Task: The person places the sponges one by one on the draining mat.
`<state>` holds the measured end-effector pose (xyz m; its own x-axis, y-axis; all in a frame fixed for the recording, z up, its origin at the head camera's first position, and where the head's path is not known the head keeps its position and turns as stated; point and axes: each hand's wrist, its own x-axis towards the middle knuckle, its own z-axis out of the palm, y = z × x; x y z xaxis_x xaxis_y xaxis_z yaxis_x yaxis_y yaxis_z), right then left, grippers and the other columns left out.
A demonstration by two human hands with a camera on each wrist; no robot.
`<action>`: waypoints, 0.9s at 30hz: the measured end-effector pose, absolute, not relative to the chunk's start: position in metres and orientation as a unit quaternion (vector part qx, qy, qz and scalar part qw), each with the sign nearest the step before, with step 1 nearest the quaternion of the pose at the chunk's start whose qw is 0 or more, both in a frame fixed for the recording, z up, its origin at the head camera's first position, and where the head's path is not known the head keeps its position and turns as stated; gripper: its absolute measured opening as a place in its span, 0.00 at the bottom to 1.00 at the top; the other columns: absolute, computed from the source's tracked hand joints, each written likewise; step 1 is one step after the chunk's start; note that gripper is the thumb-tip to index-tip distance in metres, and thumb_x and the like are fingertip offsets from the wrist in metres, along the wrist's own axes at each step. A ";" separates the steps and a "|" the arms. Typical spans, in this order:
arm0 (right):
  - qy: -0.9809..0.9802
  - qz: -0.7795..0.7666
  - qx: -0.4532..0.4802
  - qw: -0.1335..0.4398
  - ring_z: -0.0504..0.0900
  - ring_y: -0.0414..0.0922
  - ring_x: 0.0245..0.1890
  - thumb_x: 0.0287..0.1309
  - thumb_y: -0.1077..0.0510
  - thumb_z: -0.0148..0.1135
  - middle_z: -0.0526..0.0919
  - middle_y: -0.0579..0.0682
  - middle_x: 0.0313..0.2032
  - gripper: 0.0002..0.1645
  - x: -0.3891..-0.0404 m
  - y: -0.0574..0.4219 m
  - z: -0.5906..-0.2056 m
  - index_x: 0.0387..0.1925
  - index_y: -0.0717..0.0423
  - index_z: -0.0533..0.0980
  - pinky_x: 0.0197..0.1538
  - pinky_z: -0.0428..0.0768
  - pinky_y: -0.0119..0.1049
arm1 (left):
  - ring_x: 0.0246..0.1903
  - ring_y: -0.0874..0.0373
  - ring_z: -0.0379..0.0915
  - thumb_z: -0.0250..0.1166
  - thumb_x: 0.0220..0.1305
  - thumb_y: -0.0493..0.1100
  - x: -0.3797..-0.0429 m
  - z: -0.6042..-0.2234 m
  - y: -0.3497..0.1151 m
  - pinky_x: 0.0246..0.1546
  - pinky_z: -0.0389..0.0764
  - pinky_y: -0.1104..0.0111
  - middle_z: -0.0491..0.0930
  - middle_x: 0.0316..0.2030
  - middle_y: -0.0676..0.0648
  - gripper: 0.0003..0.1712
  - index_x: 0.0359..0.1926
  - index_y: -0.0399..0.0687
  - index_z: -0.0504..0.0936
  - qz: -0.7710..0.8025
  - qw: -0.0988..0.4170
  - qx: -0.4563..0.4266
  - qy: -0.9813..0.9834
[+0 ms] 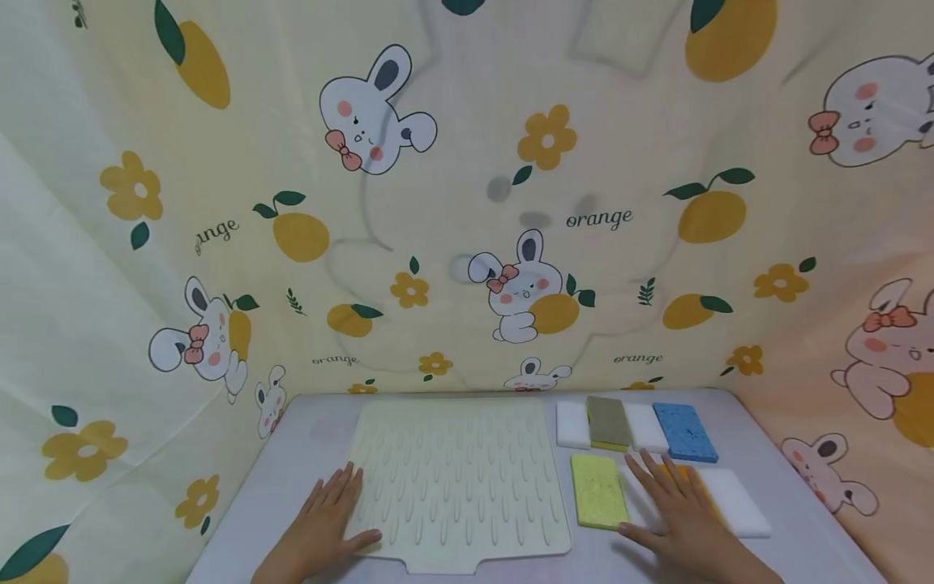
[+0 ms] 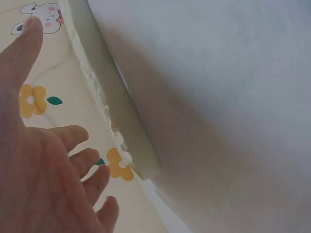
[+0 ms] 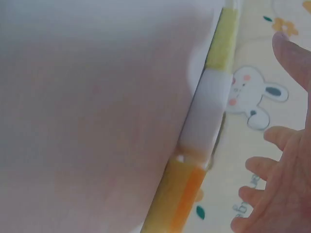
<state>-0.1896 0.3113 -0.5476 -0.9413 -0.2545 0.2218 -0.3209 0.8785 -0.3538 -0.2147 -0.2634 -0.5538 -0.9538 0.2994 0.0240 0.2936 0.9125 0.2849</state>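
Note:
A cream drying mat [image 1: 452, 478] with rows of raised ridges and a spout at its front lies on the white table. My left hand [image 1: 324, 519], fingers extended, overlaps the mat's left edge in the head view; in the left wrist view the hand [image 2: 53, 179] holds nothing beside the mat's thick edge [image 2: 124, 116]. My right hand [image 1: 686, 519] hovers with spread fingers over the front row of sponges, partly hiding a white sponge [image 1: 639, 499] and an orange sponge [image 1: 704, 491]. A yellow sponge [image 1: 599, 491] lies left of its fingers, another white sponge [image 1: 735, 503] to the right.
Behind the front row lie a white sponge [image 1: 572, 424], a grey-topped yellow sponge [image 1: 609, 422], a second white sponge [image 1: 645, 427] and a blue sponge [image 1: 686, 432]. A printed curtain [image 1: 452, 195] with rabbits and oranges surrounds the table [image 1: 255, 503] at the back and sides.

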 end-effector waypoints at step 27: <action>-0.973 0.218 0.079 0.004 0.48 0.82 0.76 0.66 0.32 0.70 0.53 0.79 0.78 0.60 -0.211 0.404 -0.551 0.80 0.66 0.59 0.74 0.32 0.80 | 0.83 0.34 0.46 0.75 0.53 0.77 -0.215 -0.552 -0.258 0.77 0.58 0.34 0.49 0.85 0.35 0.74 0.84 0.37 0.55 0.191 0.158 0.069 0.966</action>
